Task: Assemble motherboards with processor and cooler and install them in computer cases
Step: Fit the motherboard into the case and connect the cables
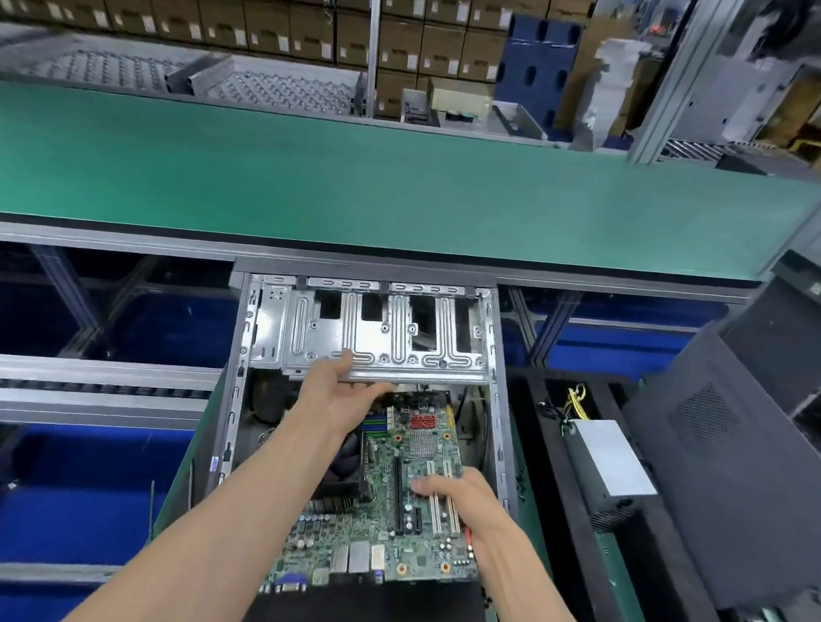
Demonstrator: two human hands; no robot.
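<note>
Green fibreglass, thick with solder joints and small parts, made up the motherboard (pixel 405 506), which lay tilted, half inside the open computer case (pixel 498 425) and half jutting out toward the person. The left hand (pixel 336 394) reached to the board's far end, just under the silver drive cage (pixel 373 342); its fingers curled there, though whether they gripped the board edge or the cage lip could not be told. The right hand (pixel 463 498) lay over the white expansion slots (pixel 443 514) at the near right, fingers fairly straight and pressing, thumb hidden below the edge.

Such a board was likely light but top-heavy at the black cooler (pixel 344 478) beneath the left forearm, stiff yet able to flex and crack traces. Best held by its bare edges or sturdy slots, never by capacitors or the rear ports (pixel 314 573). To the right of the right hand sat a grey power supply (pixel 606 469), and beyond it a dark side panel (pixel 752 456).
</note>
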